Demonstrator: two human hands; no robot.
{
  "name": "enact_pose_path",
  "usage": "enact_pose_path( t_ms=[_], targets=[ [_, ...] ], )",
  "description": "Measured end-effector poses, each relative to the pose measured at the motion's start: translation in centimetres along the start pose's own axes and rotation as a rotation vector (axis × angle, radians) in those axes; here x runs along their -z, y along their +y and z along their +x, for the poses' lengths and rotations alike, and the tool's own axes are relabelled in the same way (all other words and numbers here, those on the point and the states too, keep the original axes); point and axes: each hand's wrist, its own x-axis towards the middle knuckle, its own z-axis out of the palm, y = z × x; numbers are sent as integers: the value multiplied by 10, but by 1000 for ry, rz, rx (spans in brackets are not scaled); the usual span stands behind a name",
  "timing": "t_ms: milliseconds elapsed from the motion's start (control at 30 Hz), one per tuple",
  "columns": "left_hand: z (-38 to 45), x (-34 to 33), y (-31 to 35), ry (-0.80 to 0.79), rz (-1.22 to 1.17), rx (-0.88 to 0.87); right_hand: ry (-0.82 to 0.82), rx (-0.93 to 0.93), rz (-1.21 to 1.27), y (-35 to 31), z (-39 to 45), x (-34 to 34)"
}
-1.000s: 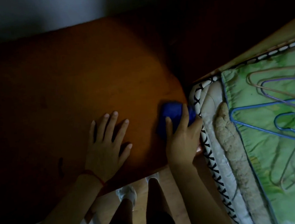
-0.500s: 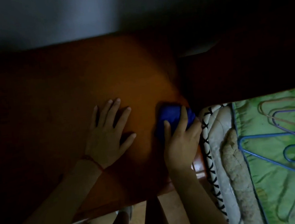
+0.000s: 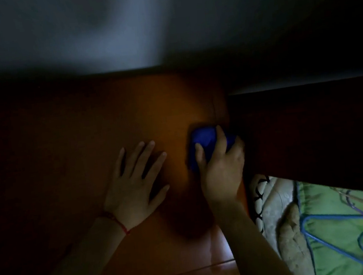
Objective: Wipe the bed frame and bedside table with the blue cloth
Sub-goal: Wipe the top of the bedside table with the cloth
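Head view, dim light: across the middle of the frame spreads the bedside table [image 3: 98, 133], a wide orange-brown wooden top, smooth and faintly glossy where the light falls, dark toward the left edge. It looks stiff and heavy enough not to shift under a wiping hand, and its slick finish should let the cloth glide with little drag. At the right, a dark slab that is probably the bed frame [image 3: 311, 136] runs along the table's edge; too shadowed to read its surface. Below it, lower right, lies green bedding [image 3: 342, 209] with a blue wire hanger [image 3: 335, 221] on top.

The left hand [image 3: 134, 185] rests flat on the tabletop, centre of frame, fingers spread wide, holding nothing; it seems to brace the body. The right hand [image 3: 222, 168], just right of centre, presses down on the blue cloth [image 3: 203, 139], fingers draped over its top and curled around it.

That cloth is a vivid royal blue, bunched into a small wad, lying on the table close against the dark slab. It appears soft, light and limp. A palm-down hold over the bunched middle, as now, suits it best; gripped by an edge it would likely trail and unfold.
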Motion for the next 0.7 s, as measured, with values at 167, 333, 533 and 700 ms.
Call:
enact_pose_path(
  t_ms=[167, 333, 533, 700],
  targets=[
    [0, 0, 1, 62, -6, -7, 32, -25, 121, -23, 82, -15],
    [-1, 0, 0, 95, -38, -14, -9, -42, 210, -18, 53, -4],
    [-1, 0, 0, 88, -34, -7, -68, -186, 297, -38, 122, -9],
    [-1, 0, 1, 107, -39, -1, -44, -149, 333, -52, 118, -16]
  ],
)
